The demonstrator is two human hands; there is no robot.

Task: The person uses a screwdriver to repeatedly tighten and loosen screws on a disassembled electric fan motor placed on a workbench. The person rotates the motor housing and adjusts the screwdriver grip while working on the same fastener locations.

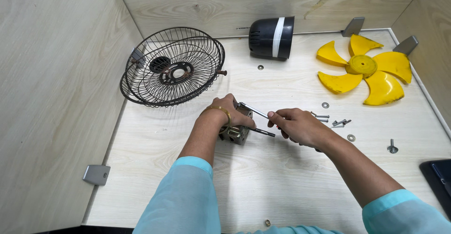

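My left hand (230, 113) grips a small grey metal fan motor (236, 134) resting on the pale wooden table (263, 177). A gold bangle sits on that wrist. My right hand (300, 126) holds a thin metal rod or screwdriver (253, 109) whose tip points left at the top of the motor. A dark shaft (264, 132) sticks out of the motor toward my right hand. Both sleeves are light blue.
Two stacked black wire fan grilles (173, 67) lean at the back left. A black motor housing with a white band (272, 36) lies at the back. The yellow fan blade (364, 69) lies at the back right. Loose screws (339, 122), washers and a bolt (392, 146) are scattered on the right.
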